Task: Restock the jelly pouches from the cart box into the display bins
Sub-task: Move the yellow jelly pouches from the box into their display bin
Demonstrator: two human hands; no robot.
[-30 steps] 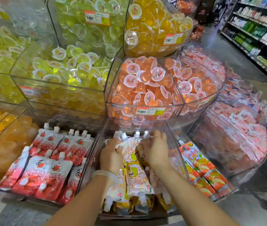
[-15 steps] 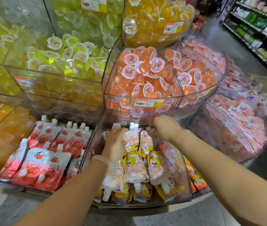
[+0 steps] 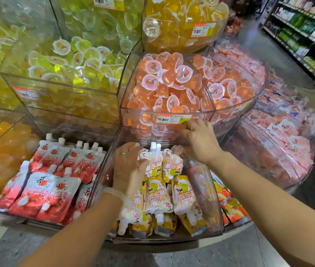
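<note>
Yellow-and-white jelly pouches point(image 3: 158, 193) with white spouts fill the clear middle display bin point(image 3: 172, 238) in two rows. My left hand point(image 3: 127, 166) lies over the rear-left pouches, fingers curled over their tops and thumb pressed against one upright pouch point(image 3: 150, 162). My right hand point(image 3: 199, 141) hovers above the rear-right of the bin with fingers spread, fingertips close to the price label point(image 3: 174, 118) on the bin above. It holds nothing that I can make out. The cart box is out of view.
Red pouches point(image 3: 47, 191) fill the bin to the left, and orange pouches point(image 3: 227, 201) the bin to the right. Above stand tubs of orange jelly cups point(image 3: 164, 89) and yellow-green cups point(image 3: 75, 60). An aisle with shelves point(image 3: 306, 26) runs at the right.
My right hand has risen from the rear pouches and opened its fingers near the upper bin's label. My left hand has stayed on the rear-left pouches. The camera has moved closer.
</note>
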